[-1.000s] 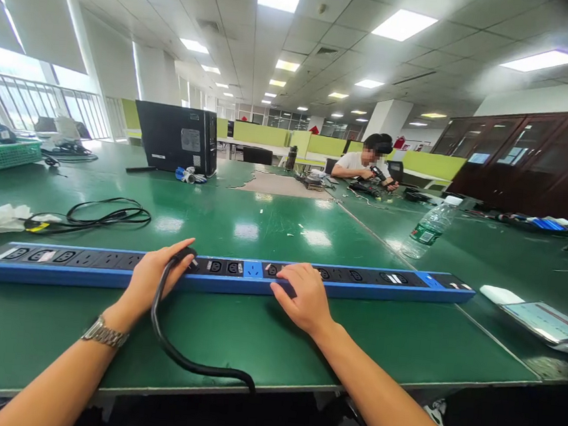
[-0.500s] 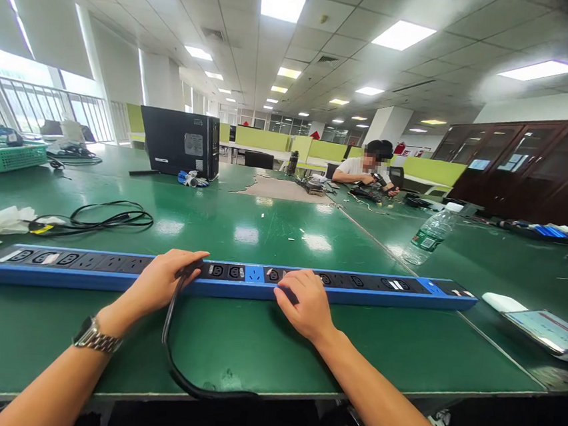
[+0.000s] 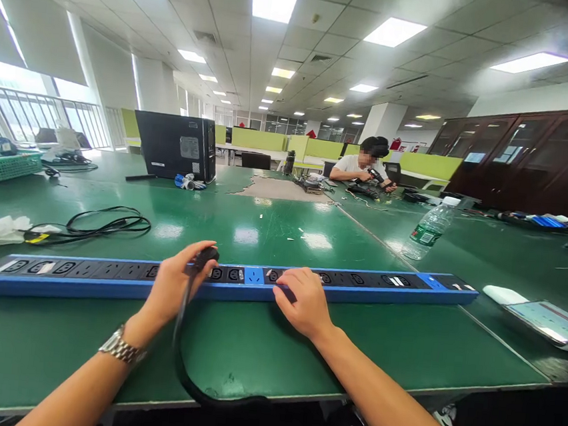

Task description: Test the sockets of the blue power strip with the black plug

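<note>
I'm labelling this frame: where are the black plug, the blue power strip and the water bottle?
black plug [image 3: 206, 255], head view, on its body above the left hand's fingertips
blue power strip [image 3: 381, 293], head view, on its blue front edge
water bottle [image 3: 425, 235], head view, on its label

A black plug [image 3: 205, 256] is being gripped by the left hand [image 3: 175, 283] over the blue power strip [image 3: 107, 275], which is being pressed by the right hand [image 3: 303, 300]
</note>
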Tool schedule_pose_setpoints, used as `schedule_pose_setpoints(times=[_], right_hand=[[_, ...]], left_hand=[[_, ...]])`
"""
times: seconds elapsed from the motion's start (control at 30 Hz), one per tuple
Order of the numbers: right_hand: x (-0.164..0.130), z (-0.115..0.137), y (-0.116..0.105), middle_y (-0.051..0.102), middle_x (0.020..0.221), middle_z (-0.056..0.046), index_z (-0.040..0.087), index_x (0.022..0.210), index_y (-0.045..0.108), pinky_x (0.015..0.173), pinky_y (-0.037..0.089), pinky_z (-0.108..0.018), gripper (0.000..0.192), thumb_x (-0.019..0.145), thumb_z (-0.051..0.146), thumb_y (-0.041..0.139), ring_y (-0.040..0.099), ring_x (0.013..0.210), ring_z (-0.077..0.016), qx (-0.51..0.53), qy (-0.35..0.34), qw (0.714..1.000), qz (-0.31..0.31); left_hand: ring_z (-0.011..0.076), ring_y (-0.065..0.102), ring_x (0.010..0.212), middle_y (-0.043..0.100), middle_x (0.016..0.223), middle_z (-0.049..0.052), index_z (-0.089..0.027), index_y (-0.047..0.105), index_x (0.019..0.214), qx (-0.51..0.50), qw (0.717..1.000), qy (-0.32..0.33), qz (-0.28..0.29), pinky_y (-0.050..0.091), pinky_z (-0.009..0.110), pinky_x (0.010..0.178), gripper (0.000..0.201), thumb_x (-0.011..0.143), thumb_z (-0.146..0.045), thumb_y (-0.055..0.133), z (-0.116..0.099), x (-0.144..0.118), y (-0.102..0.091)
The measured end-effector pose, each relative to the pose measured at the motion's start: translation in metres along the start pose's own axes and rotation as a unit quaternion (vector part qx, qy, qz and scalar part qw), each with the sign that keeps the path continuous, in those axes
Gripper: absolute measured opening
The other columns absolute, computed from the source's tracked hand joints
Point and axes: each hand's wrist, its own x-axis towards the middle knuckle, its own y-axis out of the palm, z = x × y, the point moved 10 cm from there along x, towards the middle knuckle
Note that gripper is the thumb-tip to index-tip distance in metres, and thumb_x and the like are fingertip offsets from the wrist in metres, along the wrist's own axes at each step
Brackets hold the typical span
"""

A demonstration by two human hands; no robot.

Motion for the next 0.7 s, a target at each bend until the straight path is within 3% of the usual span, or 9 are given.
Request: schedule_pose_setpoints(times=[0.13, 0.23, 0.53, 0.7], right_hand=[[-0.001, -0.006, 0.0, 0.069, 0.087, -0.004, 0.02, 0.082, 0.065, 0.076, 0.038, -0.035, 0.012, 0.088, 0.025, 0.056, 0.056, 0.086, -0.0201, -0.004, 0.01, 1.0, 0.002], [-0.001, -0.011, -0.002, 0.068, 0.087, -0.004, 0.02, 0.082, 0.065, 0.077, 0.038, -0.035, 0.013, 0.089, 0.026, 0.055, 0.056, 0.087, -0.0201, -0.005, 0.021, 1.0, -0.001], [0.001, -0.012, -0.001, 0.068, 0.086, -0.004, 0.021, 0.08, 0.064, 0.077, 0.039, -0.035, 0.014, 0.088, 0.026, 0.054, 0.056, 0.086, -0.0203, 0.008, 0.037, 0.999, -0.001], [-0.001, -0.019, -0.004, 0.067, 0.084, -0.003, 0.021, 0.079, 0.062, 0.076, 0.039, -0.034, 0.013, 0.089, 0.025, 0.054, 0.056, 0.085, -0.02, 0.01, 0.053, 0.998, -0.009]], left_hand=[[0.0188, 0.069, 0.082, 0.075, 0.094, 0.006, -0.021, 0.064, 0.122, -0.005, 0.995, 0.009, 0.102, 0.055, 0.031, 0.076, 0.036, 0.088, -0.033, 0.056, -0.025, 0.007, 0.059], [0.02, 0.068, 0.084, 0.075, 0.097, 0.007, -0.022, 0.065, 0.122, 0.037, 0.991, 0.002, 0.13, 0.054, 0.031, 0.077, 0.036, 0.088, -0.029, 0.058, -0.031, 0.009, 0.084], [0.0208, 0.067, 0.089, 0.075, 0.102, 0.006, -0.025, 0.064, 0.124, 0.06, 0.989, 0.001, 0.137, 0.053, 0.032, 0.08, 0.037, 0.089, -0.03, 0.056, -0.029, 0.013, 0.087], [0.0201, 0.068, 0.086, 0.075, 0.098, 0.006, -0.023, 0.065, 0.122, 0.023, 0.986, -0.02, 0.164, 0.054, 0.031, 0.08, 0.036, 0.089, -0.034, 0.055, -0.02, 0.015, 0.092]])
